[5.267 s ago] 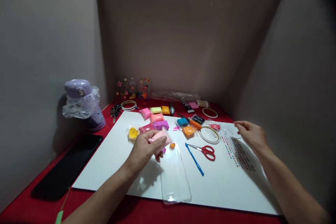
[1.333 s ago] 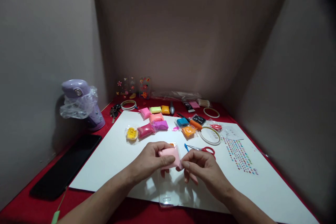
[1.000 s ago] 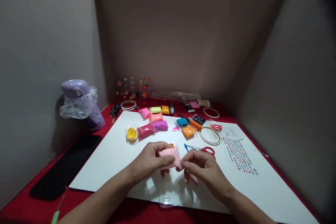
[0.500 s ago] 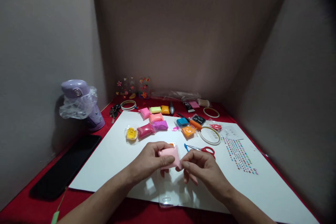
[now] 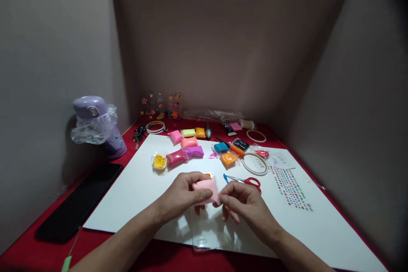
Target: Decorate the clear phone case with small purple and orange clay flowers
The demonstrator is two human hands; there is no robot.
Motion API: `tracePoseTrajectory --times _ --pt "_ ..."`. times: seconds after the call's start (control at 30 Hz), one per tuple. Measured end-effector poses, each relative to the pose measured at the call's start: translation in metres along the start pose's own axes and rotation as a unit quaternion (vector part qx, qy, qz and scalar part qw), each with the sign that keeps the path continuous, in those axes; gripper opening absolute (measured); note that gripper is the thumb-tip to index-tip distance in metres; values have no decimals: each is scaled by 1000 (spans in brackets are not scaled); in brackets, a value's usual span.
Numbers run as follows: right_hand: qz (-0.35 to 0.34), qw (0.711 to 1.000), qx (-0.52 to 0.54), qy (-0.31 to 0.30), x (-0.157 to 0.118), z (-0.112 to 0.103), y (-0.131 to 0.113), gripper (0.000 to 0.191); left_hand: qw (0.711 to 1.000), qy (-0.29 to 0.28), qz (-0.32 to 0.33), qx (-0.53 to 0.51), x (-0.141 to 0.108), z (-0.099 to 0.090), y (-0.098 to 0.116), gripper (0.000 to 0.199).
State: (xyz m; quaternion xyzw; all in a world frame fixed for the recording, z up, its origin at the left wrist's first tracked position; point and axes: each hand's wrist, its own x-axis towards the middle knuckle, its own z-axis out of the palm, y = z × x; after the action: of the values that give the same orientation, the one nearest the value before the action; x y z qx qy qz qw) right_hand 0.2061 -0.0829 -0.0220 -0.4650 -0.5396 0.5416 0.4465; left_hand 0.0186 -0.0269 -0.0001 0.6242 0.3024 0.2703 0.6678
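A pale pink clay packet [image 5: 205, 187] is held up at the front middle of the white board [image 5: 140, 195]. My left hand [image 5: 182, 193] grips its left side, thumb across the front. At the packet's lower right corner, the thumb and fingertips of my right hand [image 5: 245, 204] are pinched on the wrapper edge. Beneath both hands lies a clear phone case [image 5: 202, 238], with a bit of orange showing near its top; the packet and fingers cover part of it. Red-handled scissors [image 5: 253, 182] lie just beyond my right hand, beside a small blue piece [image 5: 226, 178].
Several clay packets, among them a crimson one [image 5: 175, 158] and an orange one [image 5: 228, 159], lie farther back. White tape rings [image 5: 255, 164], a gem sticker sheet [image 5: 291, 189] and an orange-handled tool [image 5: 237, 150] are on the right. A purple bottle [image 5: 114, 144] and black phone [image 5: 81, 202] stand and lie left.
Almost nothing differs. Both hands keep the same hold on the pink clay packet, and the view has shifted very slightly.
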Motion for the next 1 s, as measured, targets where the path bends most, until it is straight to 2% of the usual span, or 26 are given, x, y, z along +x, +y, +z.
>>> tracePoseTrajectory --times 0.23,0.57,0.67,0.77,0.9,1.0 --pt "-61 984 -159 44 -6 2 1 18 998 20 16 57 -2 5 0 20" --pt "-89 966 -240 42 -9 1 -4 15 997 7 24 72 -4 4 -5 17" --pt "-83 976 -200 14 -10 -1 -3 15 999 -4 12 32 -3 3 -6 22" --pt "-51 995 -76 -40 -10 -3 -1 13 1000 -21 8 -19 -2 2 -5 34" --pt "-34 993 53 -100 -9 -4 0 17 996 -49 20 -68 -2 1 -3 45" --pt "-38 996 29 -75 -8 -1 -1 18 997 -30 25 -59 -2 1 -3 44"
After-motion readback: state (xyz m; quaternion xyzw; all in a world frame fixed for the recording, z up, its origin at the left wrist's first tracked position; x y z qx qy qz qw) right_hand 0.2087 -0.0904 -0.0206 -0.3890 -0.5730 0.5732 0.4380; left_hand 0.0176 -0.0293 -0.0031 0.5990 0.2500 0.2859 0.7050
